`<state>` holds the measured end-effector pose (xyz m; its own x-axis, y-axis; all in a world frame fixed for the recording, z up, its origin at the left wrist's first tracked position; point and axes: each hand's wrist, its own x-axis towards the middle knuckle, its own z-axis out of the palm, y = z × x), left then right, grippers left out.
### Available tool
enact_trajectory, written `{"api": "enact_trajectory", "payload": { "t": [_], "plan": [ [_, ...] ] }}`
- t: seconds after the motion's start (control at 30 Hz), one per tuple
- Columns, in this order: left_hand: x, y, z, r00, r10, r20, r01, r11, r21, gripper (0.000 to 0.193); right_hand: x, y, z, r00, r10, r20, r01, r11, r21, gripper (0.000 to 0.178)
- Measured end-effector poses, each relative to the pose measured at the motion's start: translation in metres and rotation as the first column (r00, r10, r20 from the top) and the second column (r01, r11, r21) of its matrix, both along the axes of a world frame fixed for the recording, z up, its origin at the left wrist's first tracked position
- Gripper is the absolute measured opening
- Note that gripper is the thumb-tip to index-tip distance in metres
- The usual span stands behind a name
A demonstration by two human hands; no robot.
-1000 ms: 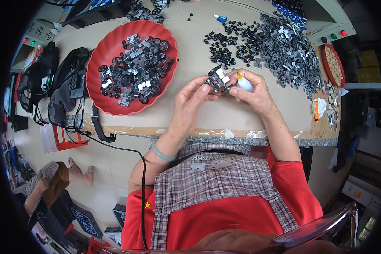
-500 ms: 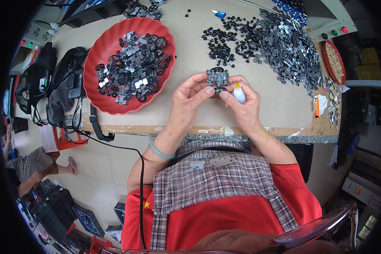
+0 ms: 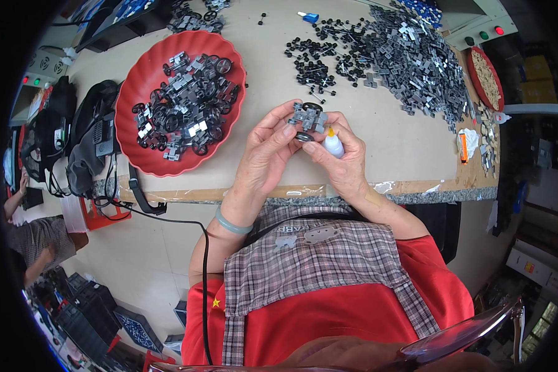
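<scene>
Over tan tabletop (image 3: 409, 152) nr lettered apron (image 3: 316, 266), L hand (image 3: 265, 149) grips wheeled pc (image 3: 308, 116), R hand (image 3: 346, 166) clasps white btl (image 3: 333, 146).

From where I stand, the bench (image 3: 409, 152) is covered in beige sheeting, clear tape running along its speckled front edge (image 3: 369, 194). A scalloped red bowl (image 3: 124, 127) sits toward the left, with dark bags (image 3: 93, 124) beyond it. Small black wheel pairs (image 3: 313, 74) lie scattered beside a broad heap of grey pieces (image 3: 409, 62); a little blue object (image 3: 310, 18) lies near the far side.
</scene>
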<state>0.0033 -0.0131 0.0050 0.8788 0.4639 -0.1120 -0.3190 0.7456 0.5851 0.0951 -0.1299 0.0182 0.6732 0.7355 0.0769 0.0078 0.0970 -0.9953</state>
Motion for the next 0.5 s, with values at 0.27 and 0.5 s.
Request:
{"api": "enact_trajectory", "payload": {
  "t": [0.27,0.5],
  "plan": [
    [-0.004,0.001,0.000,0.996,-0.076,0.038,0.075,0.997,0.024,0.050,-0.004,-0.001,0.003,0.999,0.037,0.034,-0.039,0.997,0.061,0.013],
    [0.002,0.000,0.008,0.996,-0.035,0.082,0.026,0.994,0.107,0.045,-0.002,-0.005,0.008,0.990,0.132,-0.050,-0.133,0.991,-0.014,0.019]
  ]
}}
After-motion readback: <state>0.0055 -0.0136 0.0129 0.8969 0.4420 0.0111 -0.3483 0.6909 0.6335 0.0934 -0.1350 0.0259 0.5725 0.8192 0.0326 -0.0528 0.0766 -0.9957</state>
